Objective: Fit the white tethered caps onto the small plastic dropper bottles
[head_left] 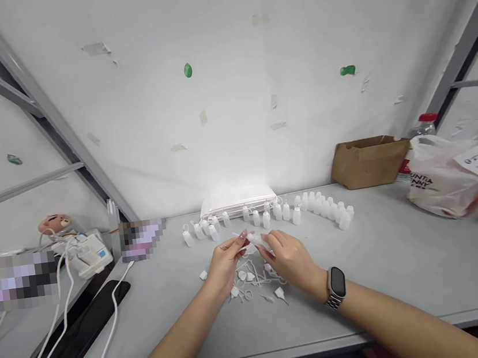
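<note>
My right hand (290, 257) is closed around a small translucent plastic bottle (255, 239), tilted so that its top points toward my left hand. The fingertips of my left hand (226, 262) pinch a thin white piece at the bottle's top; its exact shape is too small to tell. Under both hands lies a loose pile of white caps and strap rings (251, 276), some caps with thin tips. Behind them stand several small bottles with straps and caps (266, 219). Farther right, a slanting row of similar bottles (325, 206) appears without straps.
A stack of white sheets (237, 199) rests against the wall. On the right are a brown paper bag (370, 163), a white plastic bag (443, 177) and a red-capped bottle (427, 124). White cables (114, 316), a black tray-like object (83, 331) and a power strip (87, 256) occupy the left.
</note>
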Action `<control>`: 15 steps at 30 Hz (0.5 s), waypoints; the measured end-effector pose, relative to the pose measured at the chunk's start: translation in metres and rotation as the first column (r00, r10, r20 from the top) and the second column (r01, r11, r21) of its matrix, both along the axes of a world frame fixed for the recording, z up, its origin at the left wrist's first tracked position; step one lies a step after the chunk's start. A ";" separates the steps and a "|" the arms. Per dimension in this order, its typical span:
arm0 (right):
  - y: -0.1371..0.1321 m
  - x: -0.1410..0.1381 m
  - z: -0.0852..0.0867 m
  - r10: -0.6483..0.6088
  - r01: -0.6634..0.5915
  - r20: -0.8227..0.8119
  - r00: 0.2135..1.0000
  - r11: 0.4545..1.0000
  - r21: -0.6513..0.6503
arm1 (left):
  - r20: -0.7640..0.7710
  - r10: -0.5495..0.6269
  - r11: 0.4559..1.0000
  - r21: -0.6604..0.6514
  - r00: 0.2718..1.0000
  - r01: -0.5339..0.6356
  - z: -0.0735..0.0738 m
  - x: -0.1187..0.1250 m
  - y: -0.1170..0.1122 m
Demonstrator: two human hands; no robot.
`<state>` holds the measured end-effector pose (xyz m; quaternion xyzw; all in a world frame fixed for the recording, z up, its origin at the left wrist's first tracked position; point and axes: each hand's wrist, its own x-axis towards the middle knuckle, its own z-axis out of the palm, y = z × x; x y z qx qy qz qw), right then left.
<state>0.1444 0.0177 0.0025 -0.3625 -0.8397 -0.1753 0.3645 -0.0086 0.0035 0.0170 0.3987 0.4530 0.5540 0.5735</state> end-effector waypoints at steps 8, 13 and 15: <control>-0.003 -0.004 -0.003 -0.048 0.021 0.110 0.993 0.972 0.234 | -0.009 0.133 0.991 -0.027 0.991 -0.133 -0.001 0.006 -0.003; -0.006 -0.007 0.001 -0.068 0.019 0.150 0.986 0.952 0.305 | -0.053 0.191 0.977 -0.083 0.980 -0.195 0.000 0.010 -0.006; -0.007 -0.008 0.001 -0.066 0.014 0.148 0.987 0.946 0.325 | -0.011 0.195 0.977 -0.085 0.981 -0.195 -0.002 0.010 -0.005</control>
